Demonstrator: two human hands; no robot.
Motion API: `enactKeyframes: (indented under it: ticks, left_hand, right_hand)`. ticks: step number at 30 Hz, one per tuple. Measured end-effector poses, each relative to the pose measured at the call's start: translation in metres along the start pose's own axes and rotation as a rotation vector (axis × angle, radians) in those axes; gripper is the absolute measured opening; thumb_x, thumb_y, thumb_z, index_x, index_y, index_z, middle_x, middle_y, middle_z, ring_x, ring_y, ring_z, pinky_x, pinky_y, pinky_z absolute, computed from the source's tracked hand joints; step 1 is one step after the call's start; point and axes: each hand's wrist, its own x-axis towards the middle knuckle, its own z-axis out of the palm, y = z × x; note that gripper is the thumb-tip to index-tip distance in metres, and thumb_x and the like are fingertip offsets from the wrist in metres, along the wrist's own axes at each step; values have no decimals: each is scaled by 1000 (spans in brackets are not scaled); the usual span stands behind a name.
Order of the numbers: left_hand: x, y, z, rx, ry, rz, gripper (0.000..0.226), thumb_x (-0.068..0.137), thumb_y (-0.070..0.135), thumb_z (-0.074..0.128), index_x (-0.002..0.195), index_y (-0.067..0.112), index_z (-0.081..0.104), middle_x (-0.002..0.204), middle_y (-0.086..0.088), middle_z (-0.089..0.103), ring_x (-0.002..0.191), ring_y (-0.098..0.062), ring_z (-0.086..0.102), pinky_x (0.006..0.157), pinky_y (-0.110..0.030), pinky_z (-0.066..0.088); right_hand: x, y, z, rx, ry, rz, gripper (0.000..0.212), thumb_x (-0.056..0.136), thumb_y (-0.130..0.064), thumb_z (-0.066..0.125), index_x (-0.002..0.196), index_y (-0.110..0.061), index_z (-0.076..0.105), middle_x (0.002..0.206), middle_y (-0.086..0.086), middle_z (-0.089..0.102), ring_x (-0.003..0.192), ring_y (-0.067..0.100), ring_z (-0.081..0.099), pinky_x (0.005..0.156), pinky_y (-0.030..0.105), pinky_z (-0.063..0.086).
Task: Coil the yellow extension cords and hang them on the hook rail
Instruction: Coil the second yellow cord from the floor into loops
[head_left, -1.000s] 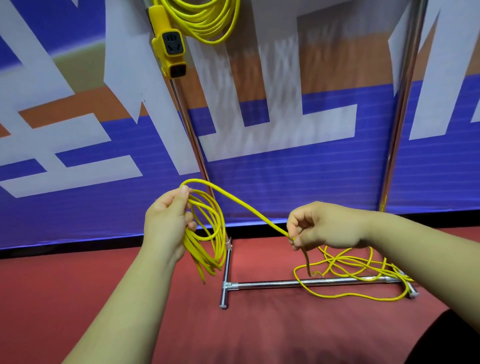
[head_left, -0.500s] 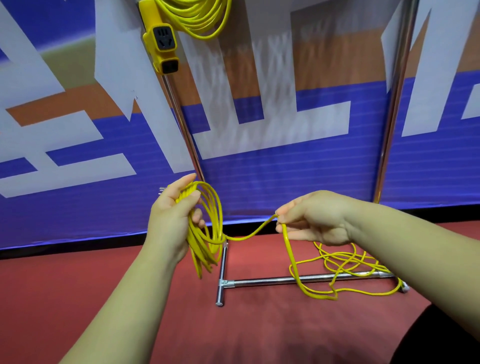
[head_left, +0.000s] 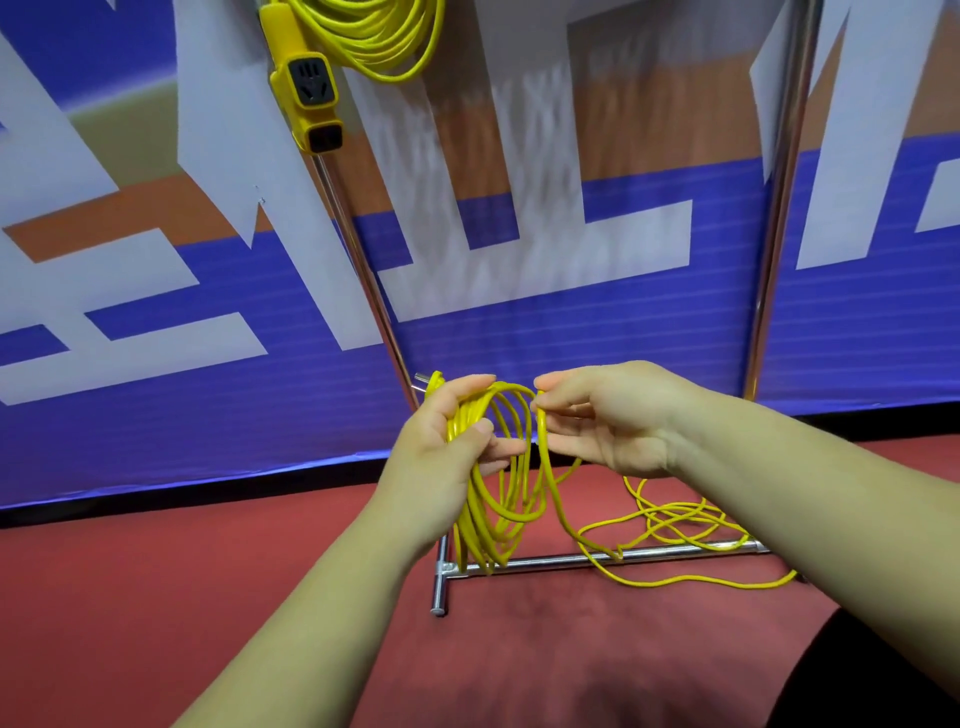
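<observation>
Left hand (head_left: 441, 457) gripping hanging cord coil (head_left: 498, 499); right hand (head_left: 608, 421) fingers (head_left: 558, 397) pinching next loop; loose cord (head_left: 675, 525) on floor (head_left: 208, 597).

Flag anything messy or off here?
Only the loose cord: the uncoiled part lies tangled on the red floor, draped across the rack's base bar. The coil in the left hand looks tidy.

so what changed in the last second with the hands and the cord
The right hand moved left, bringing a new loop of the yellow cord up to the coil in the left hand. Less slack lies on the floor. The left hand still grips the coil; the hung cord is unchanged.
</observation>
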Motion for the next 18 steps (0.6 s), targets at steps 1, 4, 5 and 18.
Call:
enactKeyframes:
  ticks: [1, 4, 5, 18]
  left_hand:
    - [0, 1, 3, -20, 4, -11, 37, 103, -2, 43, 128, 23, 55, 76, 4, 70, 94, -34, 75, 90, -47, 58]
    - [1, 3, 10, -120, 16, -28, 38, 103, -4, 41, 127, 23, 52, 71, 2, 65, 92, -45, 73, 83, -48, 61]
    - [1, 4, 12, -150, 16, -33, 39, 103, -5, 41, 127, 23, 52, 74, -1, 65, 89, -45, 73, 76, -43, 62]
    - [3, 9, 11, -138, -34, -12, 39, 101, -1, 50, 132, 23, 54, 79, -17, 55, 54, -23, 53, 53, -35, 53]
  right_hand:
    - [-1, 0, 0, -1, 11, -14, 15, 90, 5, 62, 96, -7, 67, 89, 11, 68, 79, 19, 68, 70, 33, 63]
    - [-2, -2, 2, 15, 51, -48, 12, 89, 4, 66, 93, -7, 68, 86, 11, 70, 73, 17, 70, 56, 23, 60]
    - [-2, -3, 1, 23, 58, -53, 11, 89, 4, 67, 92, -6, 68, 85, 11, 70, 72, 17, 70, 56, 22, 60]
    - [3, -4, -12, -401, 114, -295, 10, 82, -10, 79, 87, -11, 69, 73, 7, 72, 65, 13, 69, 61, 23, 57]
